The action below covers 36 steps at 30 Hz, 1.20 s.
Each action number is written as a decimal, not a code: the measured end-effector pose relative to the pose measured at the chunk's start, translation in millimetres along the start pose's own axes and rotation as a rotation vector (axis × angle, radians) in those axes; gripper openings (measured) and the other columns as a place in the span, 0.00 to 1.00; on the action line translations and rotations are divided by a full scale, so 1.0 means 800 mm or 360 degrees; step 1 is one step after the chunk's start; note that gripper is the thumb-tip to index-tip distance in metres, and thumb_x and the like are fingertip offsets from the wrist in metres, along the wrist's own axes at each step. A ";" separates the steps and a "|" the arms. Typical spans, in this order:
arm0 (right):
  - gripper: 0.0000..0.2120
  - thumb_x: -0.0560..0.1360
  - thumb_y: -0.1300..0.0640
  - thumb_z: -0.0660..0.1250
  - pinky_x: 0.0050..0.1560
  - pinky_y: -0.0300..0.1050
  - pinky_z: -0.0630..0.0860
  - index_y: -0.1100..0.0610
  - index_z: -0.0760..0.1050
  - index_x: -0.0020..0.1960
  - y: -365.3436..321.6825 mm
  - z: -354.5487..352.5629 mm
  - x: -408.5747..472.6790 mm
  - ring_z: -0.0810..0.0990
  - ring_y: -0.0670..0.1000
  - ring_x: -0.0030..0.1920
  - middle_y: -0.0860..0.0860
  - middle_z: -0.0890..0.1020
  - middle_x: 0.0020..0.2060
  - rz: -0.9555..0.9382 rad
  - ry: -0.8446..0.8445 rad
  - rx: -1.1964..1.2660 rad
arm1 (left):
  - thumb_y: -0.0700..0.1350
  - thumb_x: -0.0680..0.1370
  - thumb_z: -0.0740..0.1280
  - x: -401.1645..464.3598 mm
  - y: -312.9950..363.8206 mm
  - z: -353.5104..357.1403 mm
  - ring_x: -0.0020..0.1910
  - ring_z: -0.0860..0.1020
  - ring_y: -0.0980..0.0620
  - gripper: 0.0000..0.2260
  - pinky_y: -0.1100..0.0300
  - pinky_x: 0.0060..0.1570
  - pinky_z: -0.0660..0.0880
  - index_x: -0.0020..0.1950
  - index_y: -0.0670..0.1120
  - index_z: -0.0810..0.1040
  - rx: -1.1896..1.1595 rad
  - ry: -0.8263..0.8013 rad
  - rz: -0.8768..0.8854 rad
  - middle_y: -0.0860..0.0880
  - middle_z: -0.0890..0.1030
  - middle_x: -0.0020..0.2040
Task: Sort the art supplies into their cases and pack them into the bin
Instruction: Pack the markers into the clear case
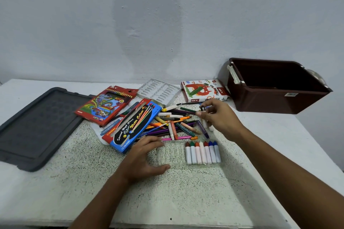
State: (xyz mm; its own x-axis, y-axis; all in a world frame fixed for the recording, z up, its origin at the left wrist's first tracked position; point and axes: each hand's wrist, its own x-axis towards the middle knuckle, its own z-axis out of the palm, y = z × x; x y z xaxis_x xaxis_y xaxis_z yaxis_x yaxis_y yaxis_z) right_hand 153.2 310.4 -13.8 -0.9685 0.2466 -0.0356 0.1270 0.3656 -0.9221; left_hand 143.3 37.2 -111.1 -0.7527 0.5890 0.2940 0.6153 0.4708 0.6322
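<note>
A clear plastic tray (173,152) lies near me with several white-wrapped oil pastels (202,152) lined up at its right end. My left hand (143,158) holds the tray's left end between thumb and fingers. My right hand (217,117) hovers over a loose pile of pencils, brushes and pastels (176,124), its fingertips pinching a small dark piece. A blue water colour box (134,128), a red colour pencil box (106,104), a white paint tray (160,90) and an oil pastels box (204,90) surround the pile. The brown bin (275,85) stands open at the back right.
The bin's dark grey lid (37,126) lies flat on the left of the table. The wall runs close behind the boxes. The speckled tabletop (167,191) stretches towards me, with its right edge dropping off beside the bin.
</note>
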 end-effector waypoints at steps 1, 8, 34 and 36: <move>0.12 0.71 0.57 0.74 0.31 0.45 0.74 0.57 0.76 0.51 -0.004 0.005 -0.004 0.76 0.50 0.29 0.57 0.78 0.35 -0.0013 -0.0035 0.0042 | 0.66 0.64 0.73 0.000 0.000 0.000 0.63 0.71 0.65 0.31 0.69 0.61 0.68 0.62 0.51 0.79 0.0000 0.0001 0.0002 0.59 0.75 0.61; 0.11 0.72 0.59 0.74 0.30 0.40 0.77 0.58 0.78 0.52 -0.008 0.040 -0.029 0.82 0.50 0.30 0.55 0.81 0.38 -0.0020 -0.0271 -0.0037 | 0.66 0.65 0.74 0.000 0.000 -0.001 0.63 0.71 0.63 0.31 0.65 0.61 0.70 0.62 0.51 0.79 -0.0002 0.0007 0.0001 0.59 0.75 0.61; 0.20 0.69 0.44 0.74 0.46 0.43 0.71 0.53 0.77 0.55 0.023 0.068 -0.040 0.71 0.48 0.47 0.48 0.73 0.47 -0.0323 -0.0425 -0.1103 | 0.65 0.65 0.74 0.000 0.003 0.000 0.62 0.72 0.63 0.30 0.61 0.61 0.73 0.61 0.49 0.79 0.0016 0.0047 0.0036 0.58 0.76 0.60; 0.21 0.68 0.43 0.74 0.49 0.44 0.72 0.53 0.77 0.55 0.026 0.069 -0.040 0.70 0.48 0.50 0.48 0.73 0.49 -0.0334 -0.0439 -0.1158 | 0.64 0.65 0.74 0.000 0.003 0.000 0.61 0.72 0.62 0.30 0.61 0.61 0.73 0.61 0.49 0.79 0.0017 0.0047 0.0041 0.58 0.76 0.60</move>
State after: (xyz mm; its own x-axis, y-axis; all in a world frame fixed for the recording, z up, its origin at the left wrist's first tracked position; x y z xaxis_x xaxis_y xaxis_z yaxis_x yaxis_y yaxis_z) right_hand 175.0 260.5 -53.4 -0.9936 -0.0881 -0.0708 -0.0480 0.8960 -0.4415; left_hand 144.8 38.5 -109.7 -0.7432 0.5814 0.3312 0.6368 0.4627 0.6168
